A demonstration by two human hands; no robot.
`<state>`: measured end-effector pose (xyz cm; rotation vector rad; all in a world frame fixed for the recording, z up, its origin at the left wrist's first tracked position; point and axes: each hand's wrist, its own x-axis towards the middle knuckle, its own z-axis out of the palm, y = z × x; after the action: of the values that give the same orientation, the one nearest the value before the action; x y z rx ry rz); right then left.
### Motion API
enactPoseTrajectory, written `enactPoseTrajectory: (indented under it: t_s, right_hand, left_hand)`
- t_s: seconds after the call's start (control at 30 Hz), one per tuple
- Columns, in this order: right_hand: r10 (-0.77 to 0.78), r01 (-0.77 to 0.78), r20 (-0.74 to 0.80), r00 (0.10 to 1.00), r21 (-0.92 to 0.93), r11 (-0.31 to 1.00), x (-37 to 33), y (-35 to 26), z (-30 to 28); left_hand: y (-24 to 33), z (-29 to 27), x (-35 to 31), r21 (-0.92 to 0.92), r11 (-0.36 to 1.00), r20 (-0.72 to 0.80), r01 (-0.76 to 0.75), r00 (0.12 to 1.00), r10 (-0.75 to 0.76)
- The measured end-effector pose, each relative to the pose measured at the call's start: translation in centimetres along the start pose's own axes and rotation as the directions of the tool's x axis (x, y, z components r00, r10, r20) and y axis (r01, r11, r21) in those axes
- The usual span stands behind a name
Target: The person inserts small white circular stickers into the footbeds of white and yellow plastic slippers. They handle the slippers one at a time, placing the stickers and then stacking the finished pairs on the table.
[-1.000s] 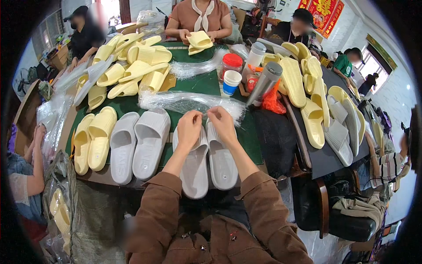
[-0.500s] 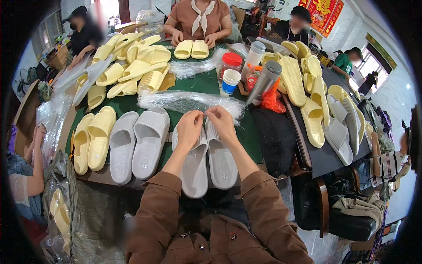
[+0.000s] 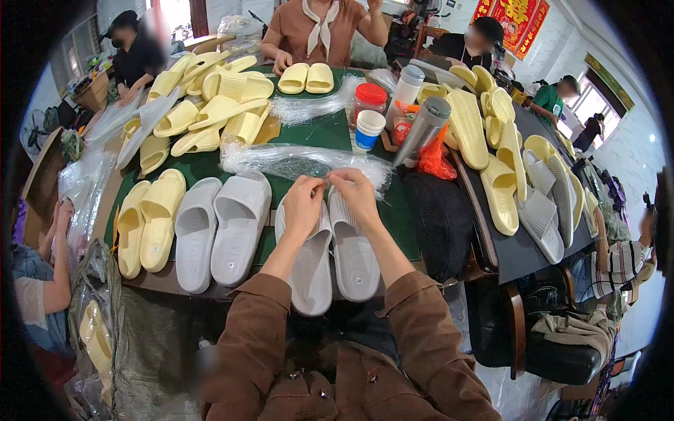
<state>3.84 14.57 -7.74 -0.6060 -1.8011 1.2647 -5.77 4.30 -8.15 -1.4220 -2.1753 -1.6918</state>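
Observation:
My left hand (image 3: 305, 203) and my right hand (image 3: 355, 196) meet above the toe ends of a pair of grey slide slippers. Their fingertips are pinched together almost touching; whatever they hold is too small to make out. Below the left hand lies the left grey slipper (image 3: 311, 274), and under the right one the right grey slipper (image 3: 356, 263), both heels toward me. Just beyond my fingers a bundle of thin clear plastic strands (image 3: 302, 161) stretches across the green table mat (image 3: 400, 231).
To the left stand another grey pair (image 3: 237, 231) and a yellow pair (image 3: 160, 224). Yellow slippers (image 3: 239, 88) are heaped behind them. A paper cup (image 3: 368, 132), a red-lidded jar (image 3: 369, 99) and a steel tumbler (image 3: 425, 126) stand ahead right. A co-worker (image 3: 319, 31) sits opposite.
My hands stay nearly in place, fingertips still together, shifting only slightly. The co-worker opposite has lifted one hand away from the yellow slippers.

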Motion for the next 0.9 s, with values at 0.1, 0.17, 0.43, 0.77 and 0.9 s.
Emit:
enactPoseTrajectory:
  t_s: [0.1,0.17,0.43,0.77,0.9]
  right_hand:
    - [0.113,-0.117,0.033,0.993,0.150,0.982,0.1,-0.4,-0.4]
    - [0.121,-0.131,0.057,0.991,0.229,0.965,0.1,-0.7,-0.7]
    - [0.228,-0.289,0.178,0.957,0.617,0.732,0.2,-1.8,-1.2]
    - [0.174,-0.236,0.162,0.971,0.561,0.794,-2.0,-3.5,-7.1]
    - [0.120,-0.070,-0.093,0.988,0.423,0.904,-4.2,-7.9,-12.8]
  left_hand:
    - [-0.3,0.0,0.0,0.008,0.999,-0.024,0.046,0.999,-0.046]
    - [-0.1,0.1,0.0,-0.024,0.998,-0.059,0.066,0.996,-0.067]
    - [-0.6,0.3,-0.2,0.014,1.000,-0.060,0.025,0.998,-0.024]
    - [-0.3,0.3,0.0,0.025,1.000,-0.034,-0.001,0.999,0.002]
    - [-0.7,0.4,0.0,0.034,0.999,-0.021,-0.002,1.000,0.003]
